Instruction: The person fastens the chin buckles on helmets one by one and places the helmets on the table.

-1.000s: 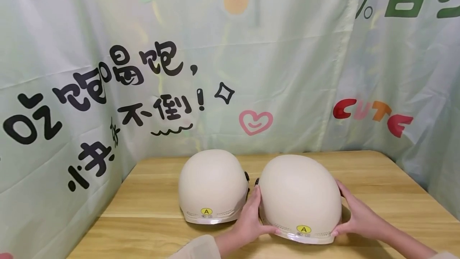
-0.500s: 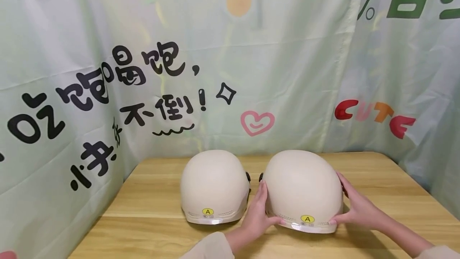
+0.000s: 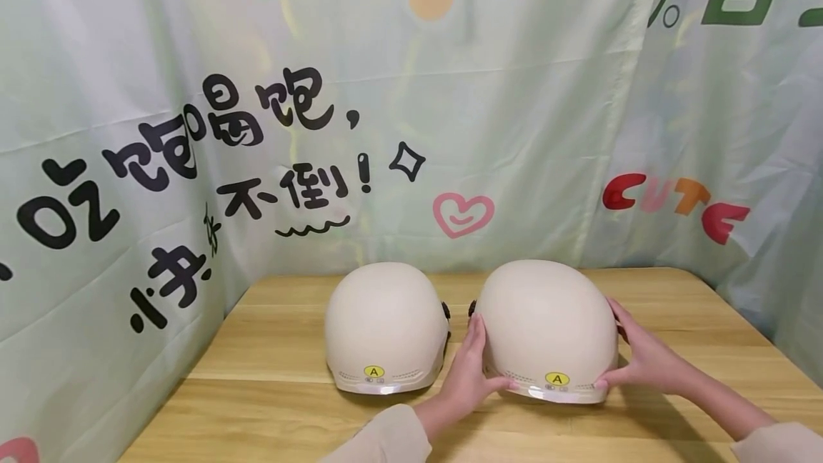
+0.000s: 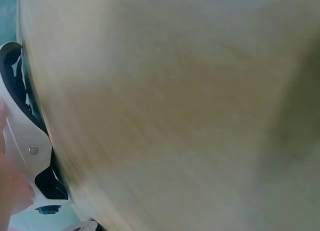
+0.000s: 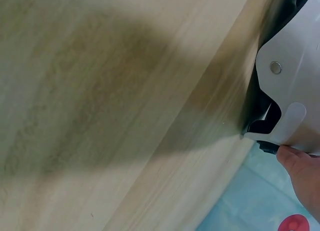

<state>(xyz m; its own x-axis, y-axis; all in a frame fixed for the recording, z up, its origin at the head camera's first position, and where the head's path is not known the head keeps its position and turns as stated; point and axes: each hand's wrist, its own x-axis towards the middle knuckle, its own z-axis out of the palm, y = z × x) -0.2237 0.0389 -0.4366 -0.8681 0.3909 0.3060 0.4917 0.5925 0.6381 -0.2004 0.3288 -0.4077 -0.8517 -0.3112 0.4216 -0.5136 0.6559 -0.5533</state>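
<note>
Two cream helmets, each with a round yellow "A" sticker above its clear front brim, are side by side on the wooden table. My left hand (image 3: 468, 374) and my right hand (image 3: 646, 363) hold the right helmet (image 3: 546, 327) between them. Each thumb lies at the front brim, with the fingers along the helmet's side. The left helmet (image 3: 388, 327) stands untouched, a narrow gap away from my left hand. In the wrist views, the held helmet's side shows a metal rivet (image 5: 275, 67) and a dark inner lining (image 4: 17, 81). Whether its underside touches the table cannot be made out.
The wooden table (image 3: 257, 363) spreads out in front and to both sides. A pale green printed cloth (image 3: 527, 127) hangs behind it and along its left and right sides. Black clips stick out at the helmets' facing sides.
Both hands have moved the right helmet farther back and slightly right, widening the gap to the left helmet. The left helmet keeps its place, and the head view has shifted a little.
</note>
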